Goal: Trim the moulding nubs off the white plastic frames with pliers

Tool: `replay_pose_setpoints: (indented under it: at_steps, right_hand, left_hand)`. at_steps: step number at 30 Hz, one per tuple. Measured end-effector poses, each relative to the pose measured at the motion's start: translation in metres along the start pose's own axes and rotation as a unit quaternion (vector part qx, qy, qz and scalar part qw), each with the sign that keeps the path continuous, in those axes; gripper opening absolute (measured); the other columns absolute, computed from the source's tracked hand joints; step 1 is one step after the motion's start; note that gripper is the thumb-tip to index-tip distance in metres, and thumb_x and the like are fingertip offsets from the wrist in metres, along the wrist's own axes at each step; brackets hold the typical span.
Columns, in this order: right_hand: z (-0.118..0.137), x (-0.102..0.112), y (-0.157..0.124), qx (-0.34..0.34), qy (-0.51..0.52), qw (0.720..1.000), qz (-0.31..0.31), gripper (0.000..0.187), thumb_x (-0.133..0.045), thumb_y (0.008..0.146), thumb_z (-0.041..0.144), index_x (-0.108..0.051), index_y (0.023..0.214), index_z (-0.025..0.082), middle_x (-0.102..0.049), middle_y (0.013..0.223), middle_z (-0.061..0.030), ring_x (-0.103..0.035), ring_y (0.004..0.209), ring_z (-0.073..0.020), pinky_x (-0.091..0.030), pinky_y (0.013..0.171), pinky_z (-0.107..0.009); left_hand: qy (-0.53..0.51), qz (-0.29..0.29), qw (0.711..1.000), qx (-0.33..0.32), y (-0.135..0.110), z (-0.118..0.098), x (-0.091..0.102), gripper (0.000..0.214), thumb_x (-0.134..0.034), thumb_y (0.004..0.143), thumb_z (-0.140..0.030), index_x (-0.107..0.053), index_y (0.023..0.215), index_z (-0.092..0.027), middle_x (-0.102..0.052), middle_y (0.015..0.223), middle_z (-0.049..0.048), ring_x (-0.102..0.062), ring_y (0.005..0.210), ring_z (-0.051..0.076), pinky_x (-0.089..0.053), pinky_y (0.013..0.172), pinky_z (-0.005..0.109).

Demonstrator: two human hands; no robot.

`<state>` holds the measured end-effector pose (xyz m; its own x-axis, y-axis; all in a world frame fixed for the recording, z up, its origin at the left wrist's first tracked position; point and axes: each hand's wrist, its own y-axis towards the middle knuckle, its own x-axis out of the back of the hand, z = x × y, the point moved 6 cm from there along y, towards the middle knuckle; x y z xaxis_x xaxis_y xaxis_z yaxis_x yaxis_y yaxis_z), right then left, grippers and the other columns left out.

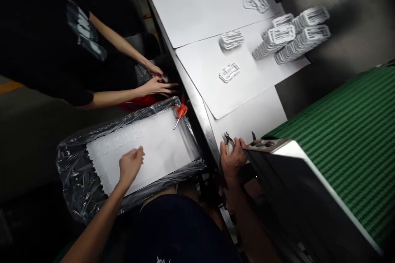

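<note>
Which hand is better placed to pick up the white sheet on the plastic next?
Probably the left hand: it looks empty and hangs right over the white sheet. The right hand is gripping small pliers beside the table edge, farther from the sheet.

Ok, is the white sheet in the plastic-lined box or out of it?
In: the white sheet lies flat inside the plastic-lined box, with bunched clear plastic around its edges.

Left forearm [98, 218] extends forward; left hand [131, 163] is loosely curled, holding nothing. Right hand [231, 158] is closed in a firm grip, well right of the left, wrist slightly bent.
</note>
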<state>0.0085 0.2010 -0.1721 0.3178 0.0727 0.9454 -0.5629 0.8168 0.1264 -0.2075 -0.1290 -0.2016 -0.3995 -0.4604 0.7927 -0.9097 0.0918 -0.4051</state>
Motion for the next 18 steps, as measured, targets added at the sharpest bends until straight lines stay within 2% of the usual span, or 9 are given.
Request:
replay_pose_setpoints:
  at_steps: [2,3,5,7,9,11,14,18]
  right_hand:
    - [-0.001,0.001,-0.003,-0.008,-0.014,0.999,-0.045,0.057,-0.047,0.089,0.051,-0.054,0.122,0.005,-0.052,0.125,-0.0251,-0.047,0.118,-0.0371,-0.037,0.097,-0.055]
    - [-0.002,0.001,-0.003,-0.003,-0.019,0.998,-0.062,0.057,-0.049,0.087,0.051,-0.055,0.121,0.005,-0.053,0.123,-0.0245,-0.048,0.117,-0.0359,-0.038,0.097,-0.053]
    - [-0.002,0.001,-0.004,0.012,-0.023,0.996,-0.084,0.055,-0.052,0.086,0.05,-0.057,0.119,0.006,-0.056,0.121,-0.0231,-0.05,0.116,-0.0335,-0.039,0.098,-0.049]
    - [-0.003,0.002,-0.004,0.021,-0.025,0.995,-0.099,0.055,-0.053,0.085,0.05,-0.057,0.118,0.007,-0.057,0.121,-0.0215,-0.05,0.116,-0.0322,-0.039,0.098,-0.047]
    - [-0.004,0.002,-0.004,0.018,-0.029,0.994,-0.107,0.054,-0.054,0.084,0.051,-0.057,0.118,0.008,-0.057,0.12,-0.0205,-0.05,0.115,-0.0321,-0.039,0.097,-0.047]
    - [-0.004,0.002,-0.004,0.014,-0.031,0.993,-0.112,0.054,-0.054,0.084,0.052,-0.058,0.117,0.009,-0.058,0.119,-0.0201,-0.051,0.113,-0.0324,-0.04,0.095,-0.048]
    - [-0.004,0.002,-0.004,0.014,-0.033,0.992,-0.119,0.054,-0.055,0.084,0.051,-0.059,0.116,0.009,-0.06,0.116,-0.0196,-0.053,0.111,-0.032,-0.041,0.093,-0.047]
    - [-0.004,0.001,-0.003,0.018,-0.037,0.992,-0.117,0.054,-0.054,0.084,0.051,-0.059,0.116,0.008,-0.06,0.113,-0.0197,-0.052,0.11,-0.0321,-0.04,0.093,-0.046]
  left_hand:
    - [0.038,0.014,0.998,0.052,-0.012,0.049,-0.013,0.022,-0.058,0.077,-0.037,-0.064,0.073,-0.017,-0.066,0.063,0.0054,-0.063,0.064,0.026,-0.05,0.064,0.035]
    - [0.051,0.006,0.996,0.066,-0.009,0.062,-0.018,0.024,-0.06,0.076,-0.037,-0.066,0.085,-0.016,-0.069,0.077,0.0095,-0.064,0.076,0.03,-0.05,0.071,0.039]
    - [0.066,-0.023,0.994,0.081,0.012,0.071,-0.024,0.042,-0.059,0.078,-0.04,-0.06,0.111,-0.013,-0.064,0.11,0.0167,-0.057,0.105,0.035,-0.046,0.087,0.044]
    - [0.071,-0.058,0.992,0.092,0.046,0.066,-0.027,0.057,-0.058,0.081,-0.046,-0.049,0.126,-0.013,-0.05,0.13,0.0192,-0.044,0.122,0.035,-0.04,0.097,0.044]
    - [0.075,-0.095,0.984,0.131,0.079,0.057,-0.029,0.064,-0.056,0.082,-0.052,-0.045,0.127,-0.007,-0.045,0.131,0.0237,-0.04,0.124,0.036,-0.037,0.099,0.047]
    - [0.079,-0.116,0.975,0.17,0.101,0.048,-0.033,0.064,-0.058,0.081,-0.054,-0.047,0.121,-0.005,-0.045,0.128,0.0244,-0.039,0.123,0.037,-0.035,0.098,0.051]
    - [0.081,-0.113,0.975,0.174,0.109,0.032,-0.048,0.058,-0.066,0.076,-0.05,-0.052,0.115,-0.009,-0.047,0.127,0.0184,-0.04,0.121,0.034,-0.035,0.098,0.05]
    - [0.076,-0.095,0.982,0.145,0.098,0.023,-0.062,0.055,-0.068,0.075,-0.047,-0.052,0.116,-0.014,-0.044,0.132,0.0136,-0.039,0.122,0.031,-0.037,0.097,0.047]
